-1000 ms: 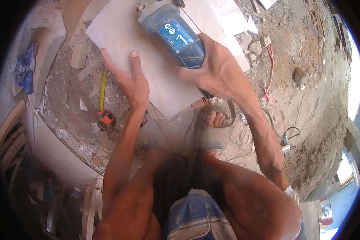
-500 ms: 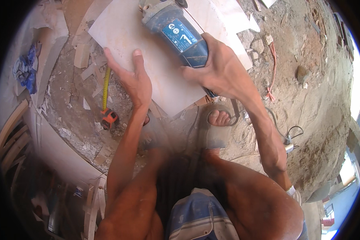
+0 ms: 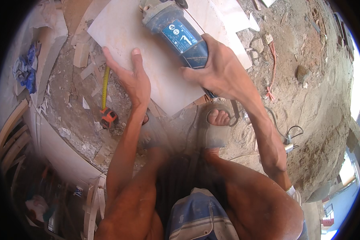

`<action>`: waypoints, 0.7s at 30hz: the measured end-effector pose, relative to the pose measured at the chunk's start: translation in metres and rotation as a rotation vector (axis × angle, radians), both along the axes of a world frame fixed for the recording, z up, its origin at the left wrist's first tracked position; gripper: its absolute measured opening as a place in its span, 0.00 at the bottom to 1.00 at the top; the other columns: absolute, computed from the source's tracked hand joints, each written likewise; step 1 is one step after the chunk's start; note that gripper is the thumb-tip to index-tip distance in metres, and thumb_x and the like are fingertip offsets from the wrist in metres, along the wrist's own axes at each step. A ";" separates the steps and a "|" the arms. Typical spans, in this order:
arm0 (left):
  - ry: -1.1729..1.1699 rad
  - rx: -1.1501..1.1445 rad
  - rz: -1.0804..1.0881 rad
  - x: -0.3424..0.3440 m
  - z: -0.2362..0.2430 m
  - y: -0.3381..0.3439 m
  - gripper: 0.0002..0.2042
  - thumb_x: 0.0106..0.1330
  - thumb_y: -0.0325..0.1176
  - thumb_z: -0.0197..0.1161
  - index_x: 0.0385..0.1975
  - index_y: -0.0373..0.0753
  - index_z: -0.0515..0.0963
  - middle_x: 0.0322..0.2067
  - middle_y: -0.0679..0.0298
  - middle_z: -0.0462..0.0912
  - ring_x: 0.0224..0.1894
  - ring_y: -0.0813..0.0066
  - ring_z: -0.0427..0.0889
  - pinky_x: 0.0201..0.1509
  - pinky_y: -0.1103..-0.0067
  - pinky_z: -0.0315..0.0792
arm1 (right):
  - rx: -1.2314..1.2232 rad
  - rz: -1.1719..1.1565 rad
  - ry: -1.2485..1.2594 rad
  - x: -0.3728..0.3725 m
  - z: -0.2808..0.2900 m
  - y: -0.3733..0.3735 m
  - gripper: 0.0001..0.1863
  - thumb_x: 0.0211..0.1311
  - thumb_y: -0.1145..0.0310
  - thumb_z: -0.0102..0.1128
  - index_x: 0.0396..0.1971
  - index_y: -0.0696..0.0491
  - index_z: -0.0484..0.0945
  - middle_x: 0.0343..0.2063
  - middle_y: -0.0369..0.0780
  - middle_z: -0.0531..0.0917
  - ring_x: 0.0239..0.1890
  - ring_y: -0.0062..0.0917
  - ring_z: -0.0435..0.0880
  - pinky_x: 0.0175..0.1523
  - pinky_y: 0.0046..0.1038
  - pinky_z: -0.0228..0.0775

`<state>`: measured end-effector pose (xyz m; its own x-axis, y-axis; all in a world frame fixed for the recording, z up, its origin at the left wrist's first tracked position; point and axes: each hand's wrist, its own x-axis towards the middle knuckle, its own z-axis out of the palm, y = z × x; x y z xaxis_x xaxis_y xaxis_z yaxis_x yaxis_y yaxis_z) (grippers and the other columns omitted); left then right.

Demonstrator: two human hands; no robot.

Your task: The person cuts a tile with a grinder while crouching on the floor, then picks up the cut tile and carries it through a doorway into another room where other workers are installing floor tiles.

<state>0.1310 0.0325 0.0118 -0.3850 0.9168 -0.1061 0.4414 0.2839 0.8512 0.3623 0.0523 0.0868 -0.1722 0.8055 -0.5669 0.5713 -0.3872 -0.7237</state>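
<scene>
Head view: right hand [image 3: 224, 74], at 1 o'clock, is gripping the dusty blue, cylindrical plastic power tool [image 3: 180, 36] at 12, over the pale, flat, straight-edged panel [image 3: 168, 90]. Left hand [image 3: 135, 82], at 10, is spreading its fingers by the panel's edge; can't tell if touching. Step looks like positioning the tool; next move is probably needing steady grip, left fingers clear. Versus half a second ago: pose barely changing.

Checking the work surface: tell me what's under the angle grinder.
A pale tile extends out from under the angle grinder, gripped by the right hand. The patch directly beneath its body is covered and can't be seen.
</scene>
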 end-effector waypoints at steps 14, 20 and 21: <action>0.002 0.012 -0.009 0.000 -0.001 -0.001 0.43 0.85 0.41 0.64 0.87 0.30 0.44 0.79 0.34 0.61 0.78 0.44 0.70 0.81 0.60 0.67 | 0.003 -0.022 0.009 0.003 0.004 -0.005 0.36 0.54 0.54 0.78 0.54 0.68 0.82 0.35 0.51 0.90 0.38 0.38 0.90 0.49 0.40 0.83; 0.011 0.002 -0.005 0.000 0.000 0.000 0.44 0.85 0.42 0.64 0.87 0.29 0.44 0.80 0.34 0.61 0.79 0.44 0.69 0.81 0.60 0.67 | 0.005 -0.021 0.013 0.004 0.008 -0.008 0.35 0.54 0.54 0.78 0.53 0.67 0.81 0.35 0.51 0.89 0.37 0.38 0.90 0.48 0.39 0.83; 0.022 0.009 -0.010 -0.001 -0.001 0.000 0.44 0.85 0.42 0.64 0.87 0.29 0.44 0.80 0.34 0.60 0.79 0.44 0.69 0.81 0.60 0.66 | 0.006 -0.020 0.011 0.004 0.008 -0.009 0.35 0.54 0.55 0.77 0.53 0.67 0.81 0.35 0.51 0.89 0.37 0.38 0.91 0.48 0.39 0.83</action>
